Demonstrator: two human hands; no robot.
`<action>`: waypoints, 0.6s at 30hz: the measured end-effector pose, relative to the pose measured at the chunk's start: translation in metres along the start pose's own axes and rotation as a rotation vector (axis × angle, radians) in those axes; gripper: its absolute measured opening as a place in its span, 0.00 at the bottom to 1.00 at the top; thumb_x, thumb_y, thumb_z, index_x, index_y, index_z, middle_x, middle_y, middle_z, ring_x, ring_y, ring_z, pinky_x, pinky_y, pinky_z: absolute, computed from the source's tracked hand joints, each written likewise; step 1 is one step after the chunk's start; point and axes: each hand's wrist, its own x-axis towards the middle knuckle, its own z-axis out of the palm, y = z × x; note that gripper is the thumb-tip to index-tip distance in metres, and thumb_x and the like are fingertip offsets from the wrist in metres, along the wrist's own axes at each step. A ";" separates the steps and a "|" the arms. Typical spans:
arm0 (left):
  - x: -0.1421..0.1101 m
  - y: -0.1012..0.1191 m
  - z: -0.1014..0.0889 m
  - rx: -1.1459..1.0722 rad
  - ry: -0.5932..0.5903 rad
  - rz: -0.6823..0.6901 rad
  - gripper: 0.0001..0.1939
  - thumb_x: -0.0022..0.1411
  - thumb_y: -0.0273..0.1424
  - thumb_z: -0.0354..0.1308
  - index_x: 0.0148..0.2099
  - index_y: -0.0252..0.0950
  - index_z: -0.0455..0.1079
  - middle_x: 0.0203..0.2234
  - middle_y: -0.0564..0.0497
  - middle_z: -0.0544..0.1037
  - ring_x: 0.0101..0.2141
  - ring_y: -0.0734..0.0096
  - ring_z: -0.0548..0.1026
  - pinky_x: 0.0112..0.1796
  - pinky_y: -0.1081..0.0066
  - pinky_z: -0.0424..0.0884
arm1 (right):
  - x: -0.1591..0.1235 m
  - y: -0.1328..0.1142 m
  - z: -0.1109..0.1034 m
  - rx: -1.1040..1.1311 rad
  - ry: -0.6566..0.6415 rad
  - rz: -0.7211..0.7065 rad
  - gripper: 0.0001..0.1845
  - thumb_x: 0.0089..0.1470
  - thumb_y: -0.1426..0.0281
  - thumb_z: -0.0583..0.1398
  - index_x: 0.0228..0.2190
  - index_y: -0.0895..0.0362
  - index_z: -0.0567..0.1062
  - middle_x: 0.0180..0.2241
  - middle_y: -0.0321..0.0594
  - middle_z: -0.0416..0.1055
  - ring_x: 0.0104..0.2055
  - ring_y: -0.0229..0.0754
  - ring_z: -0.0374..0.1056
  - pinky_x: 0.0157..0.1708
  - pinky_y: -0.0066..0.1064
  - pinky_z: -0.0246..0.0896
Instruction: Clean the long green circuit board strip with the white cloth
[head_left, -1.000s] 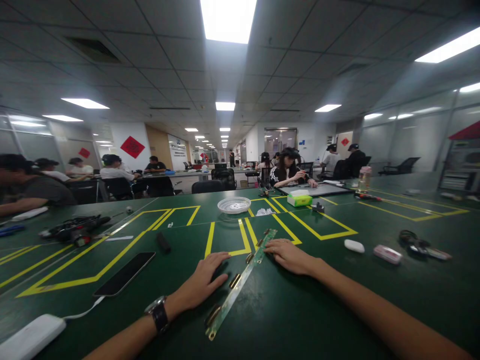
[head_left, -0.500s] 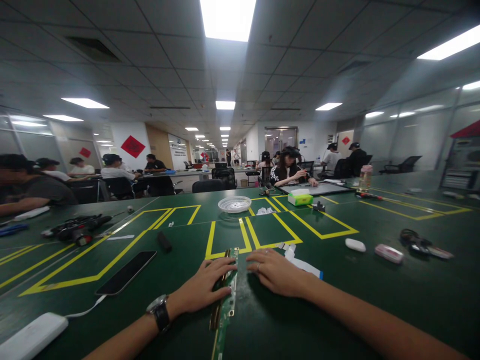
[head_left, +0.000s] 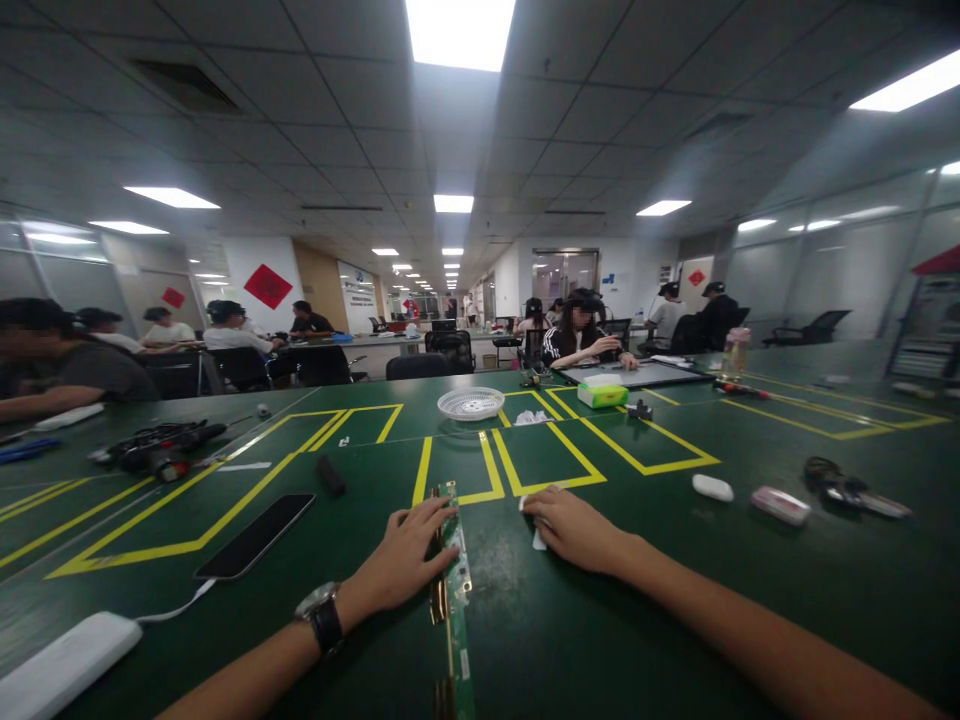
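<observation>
A long, narrow green circuit board [head_left: 459,635] with gold-coloured strips along its left side lies lengthwise on the green table. My left hand [head_left: 416,550] wears a watch on its wrist. Its fingers and thumb rest across the upper part of the board, holding it against the table. To the right and apart from the board, my right hand [head_left: 574,530] is curled over a white flat ribbon cable [head_left: 538,541]. Only small white bits of the cable show at the fingertips and below them; the rest is hidden under the hand.
Around lie a phone [head_left: 255,537] wired to a white power bank [head_left: 71,665], a black block [head_left: 330,475], a white basket [head_left: 471,404], a tissue pack [head_left: 602,396], a white case [head_left: 712,488] and cables [head_left: 832,485]. Yellow tape marks the table. A person [head_left: 581,340] sits opposite.
The board has turned slightly, its far end shifting left along with my left hand. My right hand has moved a little right and closed over the white ribbon cable, whose blue end is now hidden.
</observation>
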 end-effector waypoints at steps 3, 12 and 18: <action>-0.001 0.001 -0.002 -0.009 -0.032 0.010 0.28 0.70 0.51 0.45 0.66 0.45 0.59 0.65 0.45 0.59 0.63 0.51 0.57 0.58 0.46 0.53 | 0.002 -0.015 0.004 0.130 0.018 -0.140 0.22 0.59 0.77 0.52 0.54 0.60 0.72 0.53 0.47 0.71 0.56 0.46 0.65 0.59 0.38 0.55; -0.002 0.002 -0.006 -0.034 -0.074 0.086 0.26 0.71 0.47 0.46 0.67 0.50 0.56 0.67 0.48 0.57 0.65 0.51 0.55 0.59 0.47 0.51 | 0.004 -0.033 0.005 0.245 0.011 -0.174 0.22 0.61 0.77 0.51 0.54 0.57 0.73 0.53 0.45 0.72 0.56 0.46 0.64 0.58 0.41 0.56; -0.001 0.002 -0.005 -0.040 -0.058 0.119 0.29 0.70 0.49 0.48 0.68 0.48 0.54 0.66 0.47 0.58 0.64 0.50 0.55 0.59 0.48 0.51 | 0.003 -0.037 0.005 0.229 0.020 -0.166 0.22 0.62 0.75 0.52 0.55 0.55 0.72 0.56 0.46 0.69 0.58 0.47 0.61 0.58 0.42 0.55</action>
